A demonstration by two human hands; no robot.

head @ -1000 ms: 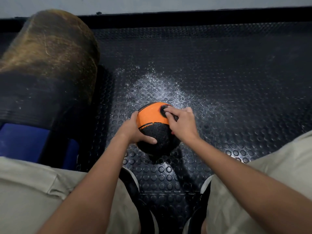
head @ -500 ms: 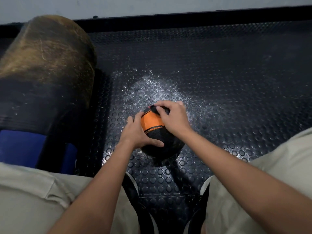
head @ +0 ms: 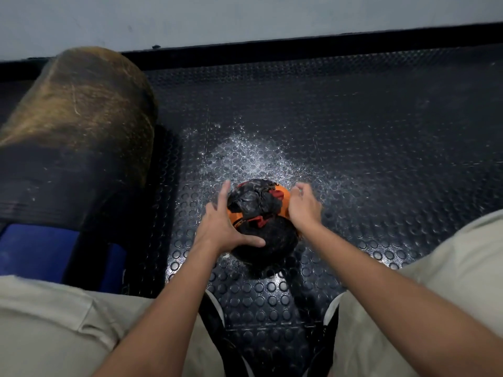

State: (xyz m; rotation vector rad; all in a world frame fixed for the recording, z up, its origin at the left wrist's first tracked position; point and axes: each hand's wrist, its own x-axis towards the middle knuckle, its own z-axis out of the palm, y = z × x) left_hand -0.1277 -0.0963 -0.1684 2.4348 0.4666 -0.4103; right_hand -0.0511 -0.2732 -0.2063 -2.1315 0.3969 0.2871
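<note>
Here, seen from above by a seated person looking down between their knees, an orange and black ball [head: 268, 240] rests on a black rubber floor [head: 367, 126] covered in round studs. A crumpled dark cloth [head: 253, 202] with red patches lies draped over the top of the ball.

The left grip [head: 220, 227], a bare hand, is spread apart against the ball's left side: the fingers point up and away from the person, and the thumb stretches across the black lower front of the ball. The right grip [head: 302, 206], also a bare hand, is at the ball's right edge, touching the orange part just beside the cloth. Its fingers are curled and blurred, so I cannot tell whether it is clamped on anything.

Just beyond the ball, a patch of pale glistening specks [head: 253, 156] fans out over the floor. On the left lies a large, worn, brown and black cylinder [head: 76, 118], with something blue [head: 35, 248] below it. Beige trouser legs [head: 54, 322] fill both lower corners, and the tips of two dark shoes [head: 215, 317] with white edges show between them. A pale wall [head: 245, 17] runs along the top.
</note>
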